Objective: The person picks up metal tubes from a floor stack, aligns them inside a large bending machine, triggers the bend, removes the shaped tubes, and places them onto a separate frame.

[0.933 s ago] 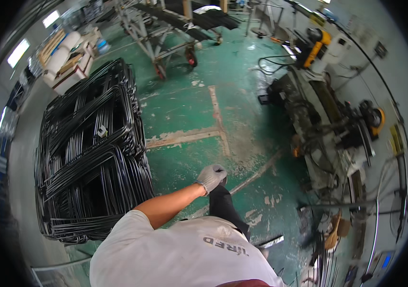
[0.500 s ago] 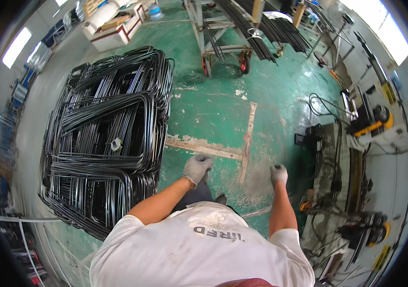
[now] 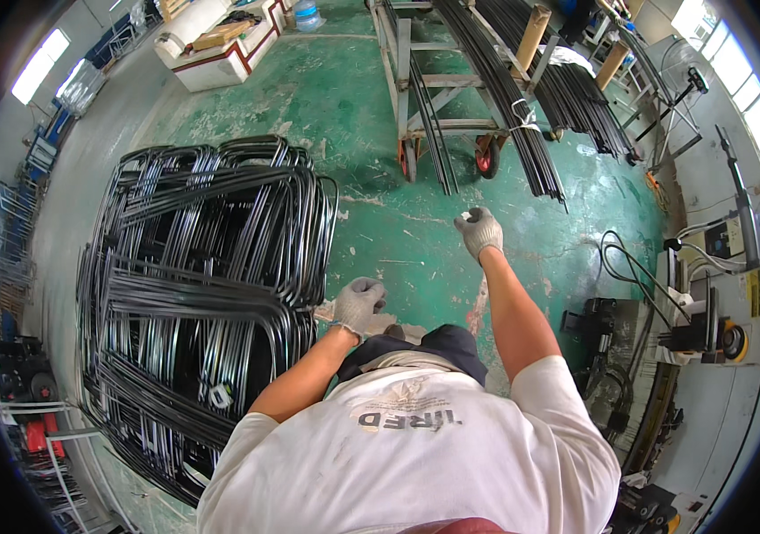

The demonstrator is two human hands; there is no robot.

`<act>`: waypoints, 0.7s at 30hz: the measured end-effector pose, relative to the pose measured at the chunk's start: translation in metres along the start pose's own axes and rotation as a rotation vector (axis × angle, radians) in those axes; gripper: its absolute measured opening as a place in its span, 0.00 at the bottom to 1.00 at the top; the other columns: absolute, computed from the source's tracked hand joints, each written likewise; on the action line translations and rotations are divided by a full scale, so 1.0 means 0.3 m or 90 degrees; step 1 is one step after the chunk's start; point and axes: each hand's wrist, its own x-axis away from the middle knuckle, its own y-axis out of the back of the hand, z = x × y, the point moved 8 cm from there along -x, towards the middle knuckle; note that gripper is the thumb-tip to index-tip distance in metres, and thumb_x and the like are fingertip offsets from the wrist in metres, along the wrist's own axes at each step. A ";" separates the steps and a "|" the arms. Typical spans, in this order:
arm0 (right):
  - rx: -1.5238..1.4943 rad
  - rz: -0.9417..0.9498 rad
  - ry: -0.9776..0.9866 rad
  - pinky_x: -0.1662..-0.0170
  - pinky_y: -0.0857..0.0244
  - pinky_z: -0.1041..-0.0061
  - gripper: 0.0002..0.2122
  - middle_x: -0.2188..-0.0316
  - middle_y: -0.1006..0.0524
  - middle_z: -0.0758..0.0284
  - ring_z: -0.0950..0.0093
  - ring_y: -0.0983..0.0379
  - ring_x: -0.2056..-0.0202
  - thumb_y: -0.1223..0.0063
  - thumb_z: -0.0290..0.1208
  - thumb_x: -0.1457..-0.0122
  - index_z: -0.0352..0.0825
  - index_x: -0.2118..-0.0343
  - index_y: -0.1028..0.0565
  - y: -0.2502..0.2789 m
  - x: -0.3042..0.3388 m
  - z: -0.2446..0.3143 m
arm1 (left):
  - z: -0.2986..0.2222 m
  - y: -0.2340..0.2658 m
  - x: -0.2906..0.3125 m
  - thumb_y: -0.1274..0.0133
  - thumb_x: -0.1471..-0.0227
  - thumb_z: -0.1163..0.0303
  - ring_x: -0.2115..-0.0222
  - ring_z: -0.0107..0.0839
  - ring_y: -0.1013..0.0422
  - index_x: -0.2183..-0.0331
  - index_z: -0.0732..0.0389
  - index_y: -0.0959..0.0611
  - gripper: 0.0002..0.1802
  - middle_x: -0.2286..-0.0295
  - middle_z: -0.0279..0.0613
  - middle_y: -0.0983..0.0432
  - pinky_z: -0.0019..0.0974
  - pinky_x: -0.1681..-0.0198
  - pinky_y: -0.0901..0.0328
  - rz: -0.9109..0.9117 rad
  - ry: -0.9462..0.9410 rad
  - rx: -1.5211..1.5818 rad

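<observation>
I am holding my left hand [image 3: 358,303] low with gloved fingers curled loosely on nothing, just beside the near right corner of the stack of bent black steel frames [image 3: 202,294] lying on the green floor [image 3: 398,231]. My right hand [image 3: 479,231], also empty and half-curled, is reaching farther out, toward the wheeled cart of long black rods [image 3: 487,89], whose length is running away from me.
</observation>
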 end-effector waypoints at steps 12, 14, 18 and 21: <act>0.041 0.123 -0.102 0.45 0.27 0.59 0.35 0.49 0.21 0.48 0.56 0.22 0.47 0.30 0.50 0.50 0.30 0.47 0.29 -0.359 -0.867 0.261 | -0.191 -0.051 -0.520 0.42 0.41 0.68 0.74 0.30 0.23 0.61 0.65 0.18 0.10 0.70 0.43 0.18 0.35 0.69 0.27 -0.166 0.136 0.023; -0.014 0.165 -0.145 0.46 0.27 0.59 0.27 0.52 0.20 0.47 0.56 0.21 0.49 0.35 0.45 0.44 0.29 0.49 0.26 -0.429 -1.011 0.161 | -0.352 -0.215 -0.637 0.42 0.41 0.68 0.74 0.30 0.23 0.61 0.66 0.17 0.11 0.70 0.43 0.18 0.35 0.68 0.27 -0.085 0.140 -0.002; 0.034 0.171 -0.121 0.47 0.28 0.56 0.21 0.54 0.20 0.47 0.50 0.23 0.50 0.44 0.41 0.42 0.30 0.51 0.24 -0.299 -0.939 0.197 | -0.494 -0.310 -0.887 0.43 0.40 0.68 0.74 0.29 0.23 0.62 0.66 0.17 0.10 0.68 0.42 0.18 0.32 0.67 0.27 -0.084 0.034 -0.013; 0.065 0.160 -0.154 0.48 0.28 0.53 0.19 0.56 0.20 0.45 0.47 0.23 0.51 0.46 0.41 0.41 0.31 0.53 0.23 -0.130 -0.856 0.036 | -0.559 -0.427 -1.081 0.43 0.40 0.66 0.73 0.30 0.22 0.62 0.65 0.18 0.11 0.69 0.43 0.18 0.31 0.68 0.27 -0.022 0.078 -0.022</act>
